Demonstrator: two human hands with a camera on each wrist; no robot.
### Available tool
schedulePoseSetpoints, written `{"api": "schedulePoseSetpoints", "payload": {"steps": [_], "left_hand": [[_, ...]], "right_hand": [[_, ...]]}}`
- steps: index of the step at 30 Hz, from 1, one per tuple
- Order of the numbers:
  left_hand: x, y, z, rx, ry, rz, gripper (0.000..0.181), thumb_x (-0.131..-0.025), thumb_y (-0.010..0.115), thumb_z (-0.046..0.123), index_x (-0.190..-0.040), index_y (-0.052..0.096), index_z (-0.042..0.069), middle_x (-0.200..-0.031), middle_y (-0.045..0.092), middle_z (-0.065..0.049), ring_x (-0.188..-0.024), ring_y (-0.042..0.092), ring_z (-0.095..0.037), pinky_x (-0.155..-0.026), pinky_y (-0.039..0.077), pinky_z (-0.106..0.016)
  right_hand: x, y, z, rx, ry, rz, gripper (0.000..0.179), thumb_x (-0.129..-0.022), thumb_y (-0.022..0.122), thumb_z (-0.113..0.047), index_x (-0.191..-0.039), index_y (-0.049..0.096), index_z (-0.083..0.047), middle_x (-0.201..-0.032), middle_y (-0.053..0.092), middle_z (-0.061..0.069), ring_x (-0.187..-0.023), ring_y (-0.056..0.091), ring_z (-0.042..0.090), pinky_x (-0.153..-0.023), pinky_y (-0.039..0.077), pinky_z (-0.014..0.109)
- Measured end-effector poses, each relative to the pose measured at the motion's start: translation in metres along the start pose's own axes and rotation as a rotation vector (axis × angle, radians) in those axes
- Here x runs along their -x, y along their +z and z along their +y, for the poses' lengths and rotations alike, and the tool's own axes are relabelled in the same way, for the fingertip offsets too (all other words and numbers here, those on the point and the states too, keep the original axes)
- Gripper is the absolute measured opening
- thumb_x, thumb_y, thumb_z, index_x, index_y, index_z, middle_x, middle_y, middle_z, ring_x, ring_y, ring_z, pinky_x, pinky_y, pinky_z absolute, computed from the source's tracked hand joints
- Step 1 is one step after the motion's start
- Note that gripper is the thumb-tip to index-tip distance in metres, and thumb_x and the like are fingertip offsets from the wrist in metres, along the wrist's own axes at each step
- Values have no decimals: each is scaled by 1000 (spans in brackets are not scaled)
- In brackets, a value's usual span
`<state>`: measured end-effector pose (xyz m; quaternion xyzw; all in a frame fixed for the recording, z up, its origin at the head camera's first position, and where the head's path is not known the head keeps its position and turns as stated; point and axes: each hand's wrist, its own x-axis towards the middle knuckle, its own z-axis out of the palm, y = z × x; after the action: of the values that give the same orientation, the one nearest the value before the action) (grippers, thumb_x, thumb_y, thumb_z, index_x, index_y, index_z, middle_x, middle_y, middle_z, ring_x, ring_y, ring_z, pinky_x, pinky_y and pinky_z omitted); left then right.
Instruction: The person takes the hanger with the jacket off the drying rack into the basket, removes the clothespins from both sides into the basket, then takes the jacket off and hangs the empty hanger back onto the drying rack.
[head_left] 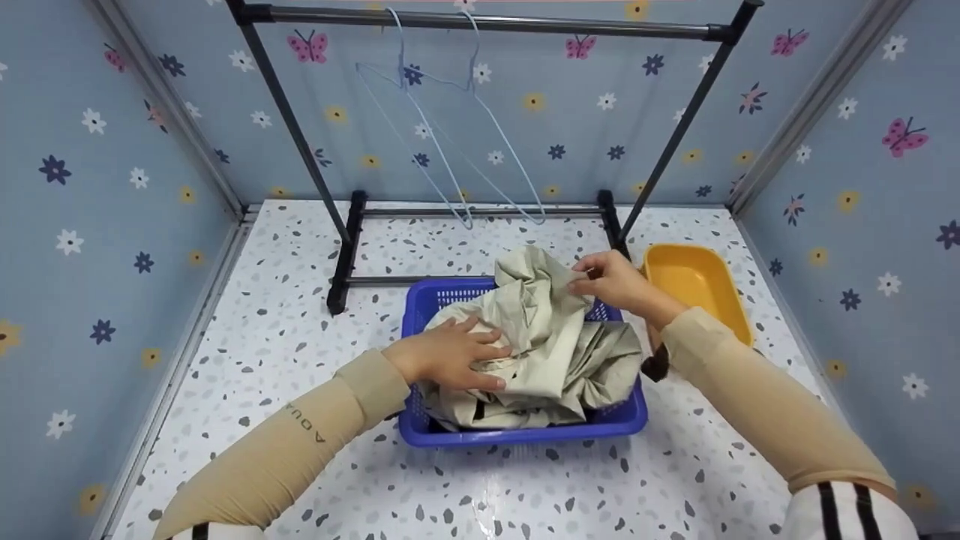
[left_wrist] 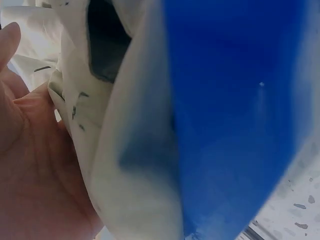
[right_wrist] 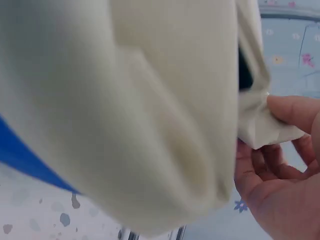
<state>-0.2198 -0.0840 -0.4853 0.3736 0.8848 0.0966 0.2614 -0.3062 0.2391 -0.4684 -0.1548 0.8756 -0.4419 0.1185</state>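
Note:
A crumpled pale khaki cloth fills a blue plastic basket, its folds bulging over the back rim. My left hand rests on the cloth's left side with its fingers spread. In the left wrist view the palm lies against the cloth, beside a dark patch. At the back right of the pile, my right hand pinches an edge of the cloth between thumb and fingers. The right wrist view shows that pinched corner close up, with a large fold hanging in front.
Behind the basket stands a dark metal garment rack, with two light blue wire hangers on its top bar. A yellow tub sits right of the basket on the speckled floor. Flower-patterned walls enclose the space.

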Motion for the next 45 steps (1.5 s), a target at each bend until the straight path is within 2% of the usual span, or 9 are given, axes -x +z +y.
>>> {"api": "schedulePoseSetpoints", "payload": {"steps": [5,7,10,13,16,20,25,30,45], "left_hand": [[0,1,-3,-15,4,16,76,-106,46,73,-170,34,36,-182,21,0,-168,1,-45,-134,7,-68],[0,2,-4,-21,9,20,76,-106,46,73,-171,33,36,-182,20,-1,-168,1,-45,-134,7,-68],[0,2,-5,-19,15,20,77,-106,46,74,-171,32,36,-182,18,-2,-168,1,-45,-134,6,-67],[0,2,-5,-10,22,20,77,-106,46,74,-171,33,35,-182,18,-2,-168,2,-46,-134,7,-68],[2,1,-6,0,28,19,78,-105,45,75,-172,31,36,-183,16,-1,-168,1,-44,-134,7,-68],[5,-1,-9,8,41,13,84,-102,51,76,-173,26,36,-183,12,-1,-169,-4,-42,-134,4,-67],[6,-7,-12,24,48,-42,97,-95,68,71,-174,24,34,-183,9,-1,-168,-8,-42,-133,1,-67],[2,-8,-13,16,29,-88,93,-97,64,72,-173,27,33,-183,9,-2,-168,-7,-43,-134,1,-65],[-11,-1,-10,-42,-15,-134,89,-99,52,80,-172,28,35,-183,11,1,-168,-5,-44,-135,1,-63]], "right_hand": [[14,11,-11,2,-162,-140,11,-104,65,-2,-100,57,5,-69,45,-3,-59,42,6,-58,37,22],[19,14,-14,16,-232,-191,16,-107,62,-1,-97,50,1,-74,55,6,-63,52,13,-59,36,23],[27,18,-18,105,-335,-267,20,-108,59,1,-94,45,-2,-116,74,29,-97,74,35,-67,43,27],[36,22,-22,258,-417,-357,12,-108,59,-1,-98,52,-2,-155,54,34,-128,68,46,-80,53,37],[45,28,-24,398,-447,-448,18,-109,60,-8,-124,63,1,-143,67,27,-113,74,35,-91,59,46],[50,33,-23,495,-392,-504,52,-110,64,-32,-152,52,-4,-129,73,15,-109,71,28,-100,58,51],[50,32,-22,547,-302,-567,77,-106,66,-49,-170,37,-15,-168,48,19,-144,58,41,-122,44,57],[48,34,-17,602,-267,-628,76,-107,65,-52,-170,38,-20,-175,33,19,-153,47,45,-127,37,60],[41,48,-4,703,-162,-713,76,-105,65,-57,-169,40,-24,-177,32,15,-158,40,44,-130,32,59]]}}
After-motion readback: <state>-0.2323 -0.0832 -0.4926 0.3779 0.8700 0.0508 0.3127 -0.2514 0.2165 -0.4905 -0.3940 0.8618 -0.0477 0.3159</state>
